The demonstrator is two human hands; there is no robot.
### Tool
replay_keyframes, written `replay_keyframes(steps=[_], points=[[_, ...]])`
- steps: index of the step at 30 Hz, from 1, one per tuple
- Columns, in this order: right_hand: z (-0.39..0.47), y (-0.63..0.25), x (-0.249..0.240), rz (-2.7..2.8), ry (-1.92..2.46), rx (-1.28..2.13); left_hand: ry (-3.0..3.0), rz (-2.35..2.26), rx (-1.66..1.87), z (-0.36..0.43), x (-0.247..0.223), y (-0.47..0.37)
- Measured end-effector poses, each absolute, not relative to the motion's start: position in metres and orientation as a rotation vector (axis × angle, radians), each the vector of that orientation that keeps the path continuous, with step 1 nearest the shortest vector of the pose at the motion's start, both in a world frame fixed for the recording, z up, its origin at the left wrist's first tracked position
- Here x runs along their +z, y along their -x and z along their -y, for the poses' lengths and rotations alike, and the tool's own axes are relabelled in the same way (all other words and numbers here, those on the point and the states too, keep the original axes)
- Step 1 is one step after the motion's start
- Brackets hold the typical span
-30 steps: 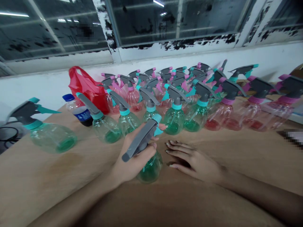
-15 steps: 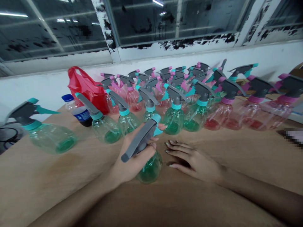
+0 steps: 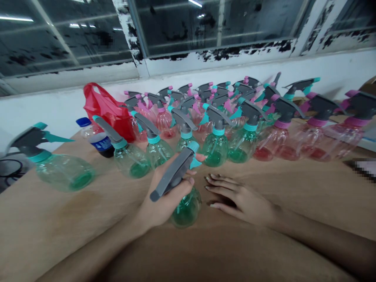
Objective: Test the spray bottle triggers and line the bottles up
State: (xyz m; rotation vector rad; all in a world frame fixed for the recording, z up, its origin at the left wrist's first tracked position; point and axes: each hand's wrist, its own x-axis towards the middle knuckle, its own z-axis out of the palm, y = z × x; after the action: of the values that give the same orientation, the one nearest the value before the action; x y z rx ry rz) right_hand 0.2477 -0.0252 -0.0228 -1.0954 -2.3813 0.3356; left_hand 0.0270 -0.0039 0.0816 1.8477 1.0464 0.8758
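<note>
A green spray bottle [image 3: 185, 209] with a grey and teal trigger head stands on the wooden table in front of me. Around its neck, just under the head, my left hand [image 3: 164, 196] is closed, with the teal trigger by its fingers. To the right of that bottle, my right hand [image 3: 239, 197] lies palm down on the table, fingers stretched out and holding nothing. Behind both hands runs a front row of spray bottles, among them a green one [image 3: 216, 149] and a pink one [image 3: 272, 143].
More spray bottles [image 3: 163, 117] crowd behind the front row, near the wall. A green bottle [image 3: 64, 170] stands apart at far left. A red plastic bag [image 3: 110, 109] and a drink bottle [image 3: 101, 143] with a blue label are at back left. A pixelated object [image 3: 366, 166] lies at right.
</note>
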Motion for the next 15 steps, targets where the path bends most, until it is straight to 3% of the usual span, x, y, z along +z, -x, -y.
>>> replay_keyframes(steps=[15], points=[[0.0251, -0.2469, -0.0236, 2.400, 1.107, 0.306, -1.974, -1.143, 0.847, 0.0048, 0.0835, -0.0247]])
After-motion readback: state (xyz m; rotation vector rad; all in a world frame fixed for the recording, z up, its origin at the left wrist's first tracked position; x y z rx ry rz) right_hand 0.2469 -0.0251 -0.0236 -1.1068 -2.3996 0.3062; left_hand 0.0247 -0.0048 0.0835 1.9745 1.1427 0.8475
